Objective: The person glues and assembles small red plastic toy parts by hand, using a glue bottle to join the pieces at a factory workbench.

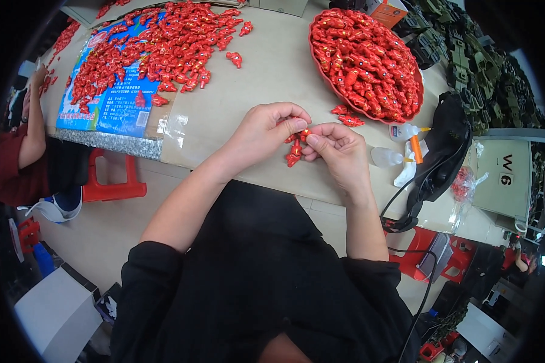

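Over the near edge of the table, a small glossy red plastic toy figure (294,155) with gold marks is held up between both hands. My left hand (255,132) pinches its upper end between thumb and forefinger. From the other side, my right hand (339,151) grips the same end with thumb and bent fingers. The fingertips partly cover the toy, so its joints are hard to make out. Just beyond my right hand, a few loose red pieces (350,121) lie beside a round red basket (317,68) heaped with similar figures.
At the far left, many red figures (169,45) spread over blue printed cardboard (100,126). Right of my hands are a squeeze bottle (404,132), a clear bottle (386,157), white tissue (405,175) and a black bag (447,151). A co-worker's arm (33,136) and red stool (112,184) are left.
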